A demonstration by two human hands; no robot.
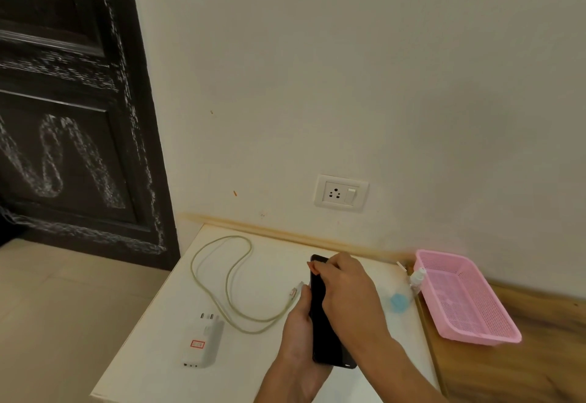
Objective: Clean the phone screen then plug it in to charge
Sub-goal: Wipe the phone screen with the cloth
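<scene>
A black phone (pixel 324 334) lies lengthwise over the white table (pixel 152 361), screen dark. My left hand (pixel 296 339) grips its left edge from below. My right hand (pixel 348 290) covers the phone's upper half, its bent fingertips at the top-left edge; whether it holds a cloth is hidden. A pale cable (pixel 226 279) loops on the table, one plug end lying just left of the phone. The white charger adapter (pixel 201 344) lies on its side near the table's left front. A wall socket with a switch (pixel 341 193) sits above the table.
A pink mesh basket (pixel 444 258) rests on the wooden surface (pixel 539 371) to the right. A small white bottle (pixel 418 277) stands by its left rim, with a small blue object (pixel 398 302) on the table beside it. A dark door (pixel 63 117) stands at left.
</scene>
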